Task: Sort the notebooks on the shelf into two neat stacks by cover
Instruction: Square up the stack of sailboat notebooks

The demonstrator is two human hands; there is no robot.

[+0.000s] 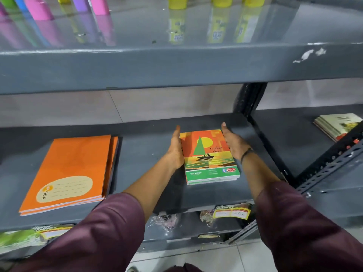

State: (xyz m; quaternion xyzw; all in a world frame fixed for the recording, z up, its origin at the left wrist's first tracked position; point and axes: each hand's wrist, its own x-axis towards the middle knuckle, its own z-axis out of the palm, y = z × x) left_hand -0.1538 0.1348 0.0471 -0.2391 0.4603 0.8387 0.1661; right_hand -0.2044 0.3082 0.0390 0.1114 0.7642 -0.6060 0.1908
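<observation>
A stack of notebooks with a sailboat-and-sunset cover [211, 160] lies on the dark grey middle shelf [145, 154]. My left hand [175, 149] presses flat against the stack's left edge. On the right edge rests my right hand [232, 143], fingers extended. Both palms squeeze the stack between them. To the left lies a stack of plain orange notebooks [72, 169] with a cream label, its lower books shifted slightly to the right. The two stacks lie apart with bare shelf between them.
The upper shelf [176, 61] overhangs close above, carrying pink, purple and yellow containers [98, 5]. A black perforated upright [249, 101] bounds the bay on the right. Beyond it lies another pile of books [337, 125]. Packets [231, 212] fill the lower shelf.
</observation>
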